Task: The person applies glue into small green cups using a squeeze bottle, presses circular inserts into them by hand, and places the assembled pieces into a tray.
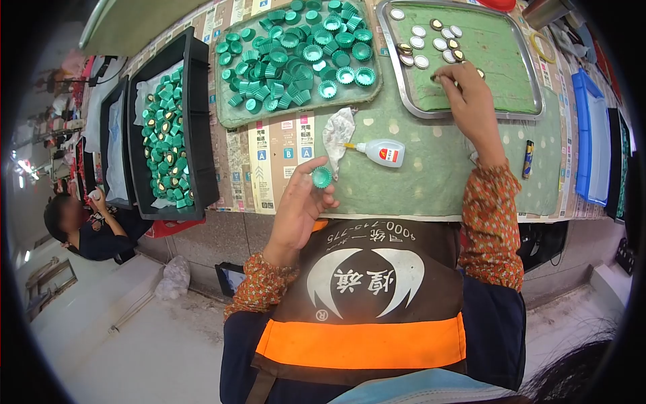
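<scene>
My left hand (296, 205) holds a small green fluted cup (321, 177) between thumb and fingers, its hollow side facing me. Over a metal-rimmed tray (400, 87) with a green lining, my right hand (469, 97) is pinched, and what its fingertips hold is too small and covered to make out. Several small round white discs (440, 44) with dark edges lie in that tray, some with gold-coloured pieces on top. Just beyond my left hand, a white glue bottle (385, 153) with a yellow tip lies on its side, the tip touching a crumpled white cloth (338, 135).
Many green fluted cups (289, 64) cover a board at the back. At left, a black bin (200, 128) holds green cups with gold-coloured centres. A lighter (528, 159) and a blue tray (587, 135) lie at right. Another person (94, 225) sits at far left.
</scene>
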The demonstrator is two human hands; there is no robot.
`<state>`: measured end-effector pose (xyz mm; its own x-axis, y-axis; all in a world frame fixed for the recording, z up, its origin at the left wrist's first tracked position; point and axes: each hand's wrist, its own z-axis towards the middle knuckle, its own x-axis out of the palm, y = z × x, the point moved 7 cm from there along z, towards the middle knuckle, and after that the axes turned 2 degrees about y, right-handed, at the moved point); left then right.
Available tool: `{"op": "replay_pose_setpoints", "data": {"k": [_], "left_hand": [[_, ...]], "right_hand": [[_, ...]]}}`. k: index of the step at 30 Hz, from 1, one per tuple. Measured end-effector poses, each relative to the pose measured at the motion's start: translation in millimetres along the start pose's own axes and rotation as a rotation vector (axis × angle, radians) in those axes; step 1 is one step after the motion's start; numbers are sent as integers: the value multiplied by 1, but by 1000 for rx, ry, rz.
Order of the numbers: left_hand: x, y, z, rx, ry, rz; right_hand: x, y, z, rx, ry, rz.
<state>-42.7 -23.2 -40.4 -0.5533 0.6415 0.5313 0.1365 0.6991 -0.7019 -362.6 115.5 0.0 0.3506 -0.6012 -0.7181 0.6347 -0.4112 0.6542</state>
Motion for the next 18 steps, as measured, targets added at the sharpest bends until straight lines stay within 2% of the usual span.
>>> {"op": "replay_pose_setpoints", "data": {"k": [3,7,10,13,16,18], "left_hand": [[-3,3,2,-13,8,-28],[2,6,7,-46,30,-34],[6,9,10,-79,72,-48],[8,11,11,-93,89,-44],[8,10,11,-95,86,-47],[6,10,11,-89,81,-46]], "right_hand": [[-3,13,-30,103,234,206],[5,20,-69,220,321,249],[11,18,-86,275,297,131],[7,22,-96,176,161,48],[1,26,-101,121,126,-63],[-1,37,-100,79,178,-68]]}}
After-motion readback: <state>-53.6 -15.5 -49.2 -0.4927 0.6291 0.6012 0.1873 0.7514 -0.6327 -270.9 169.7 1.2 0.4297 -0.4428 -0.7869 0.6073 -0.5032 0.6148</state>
